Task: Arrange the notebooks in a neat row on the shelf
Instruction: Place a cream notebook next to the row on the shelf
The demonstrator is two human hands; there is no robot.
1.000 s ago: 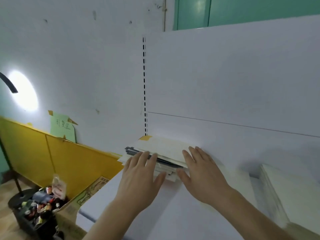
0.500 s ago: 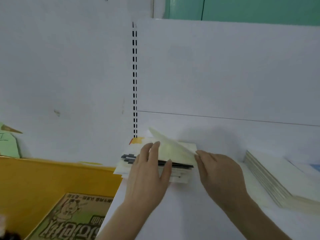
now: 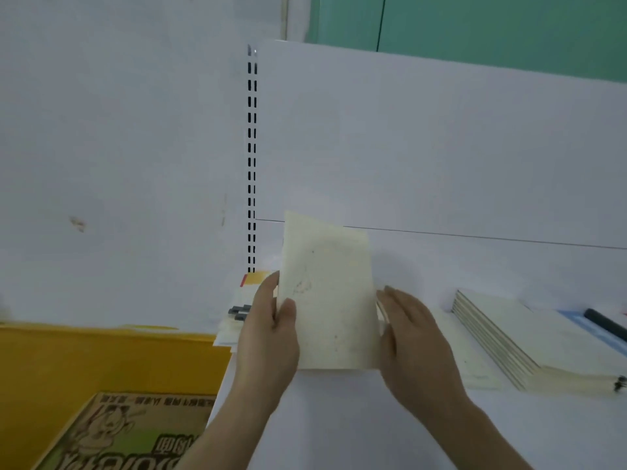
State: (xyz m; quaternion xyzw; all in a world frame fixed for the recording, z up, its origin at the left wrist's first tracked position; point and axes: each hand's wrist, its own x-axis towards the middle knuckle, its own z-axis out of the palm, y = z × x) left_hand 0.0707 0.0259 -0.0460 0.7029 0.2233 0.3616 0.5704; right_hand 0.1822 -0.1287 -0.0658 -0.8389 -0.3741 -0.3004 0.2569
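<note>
A cream notebook point(image 3: 327, 293) stands nearly upright on the white shelf point(image 3: 339, 418), its cover facing me. My left hand point(image 3: 268, 337) grips its left edge, thumb on the front. My right hand point(image 3: 412, 337) presses flat against its right edge, fingers together. Behind the left hand lies a low pile of notebooks point(image 3: 234, 320) with a yellow tab and dark clips. A second stack of cream notebooks point(image 3: 509, 337) lies flat to the right.
A white back panel point(image 3: 441, 147) with a slotted upright point(image 3: 251, 164) rises behind the shelf. A yellow board point(image 3: 101, 361) and a printed cardboard box point(image 3: 129, 432) sit lower left. A blue sheet with a dark pen point(image 3: 604, 325) lies at the far right.
The top notebook has been lifted off the left pile and raised from flat to nearly upright between both hands. The view shifted right, showing more of the right stack.
</note>
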